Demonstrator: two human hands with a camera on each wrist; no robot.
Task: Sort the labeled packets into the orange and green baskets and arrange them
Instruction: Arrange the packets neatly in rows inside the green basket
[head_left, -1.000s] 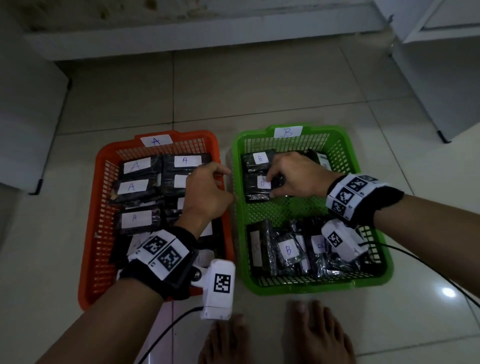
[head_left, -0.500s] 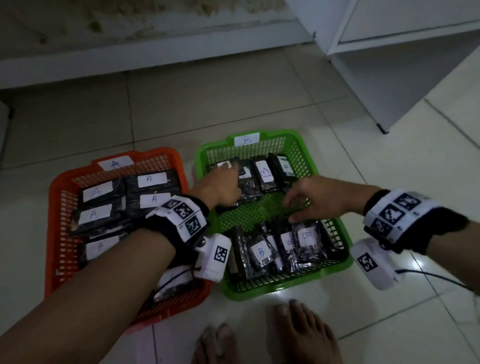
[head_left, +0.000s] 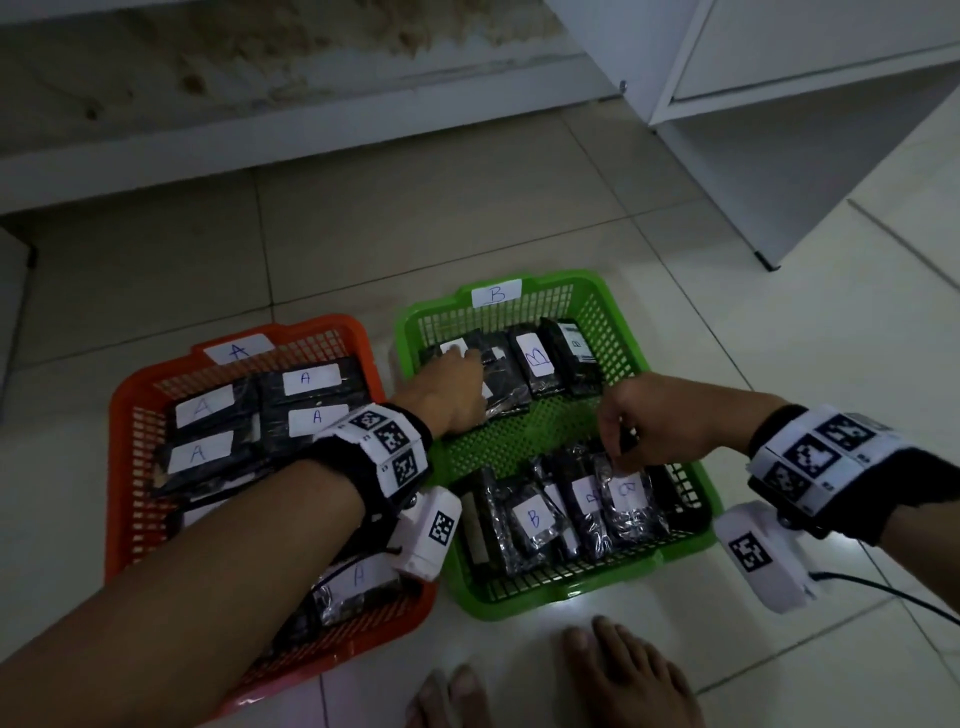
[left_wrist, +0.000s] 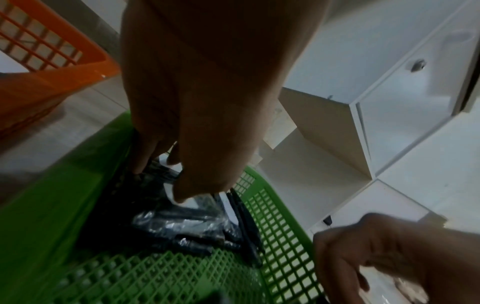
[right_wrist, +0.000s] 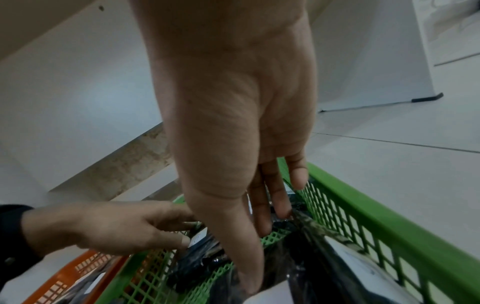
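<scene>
- The packets marked B lie in the green basket (head_left: 613, 322) in two rows: a far row (head_left: 540, 364) under the left hand (head_left: 447, 387), and a near row (head_left: 576, 506) just below the right hand (head_left: 660, 421).
- The left hand reaches across from over the orange basket (head_left: 119, 415); its fingers (left_wrist: 145, 156) curl down onto the far-row packets and seem to pinch the edge of one, though blur leaves the grip uncertain.
- The right hand has thumb and fingers drawn together over the top edge of a near-row packet; the right wrist view shows fingertips (right_wrist: 262, 218) touching the crinkled wrap, but whether they clamp it cannot be told.
- The packets marked A (head_left: 306, 379) lie in the orange basket, behind and under the left forearm.
- Risks, as judgement: the wraps look slick, so a light pinch could slip and drop a packet askew; shifting one upright packet may tip its neighbours; the left forearm, low over the orange basket, could drag the A packets out of line.
</scene>
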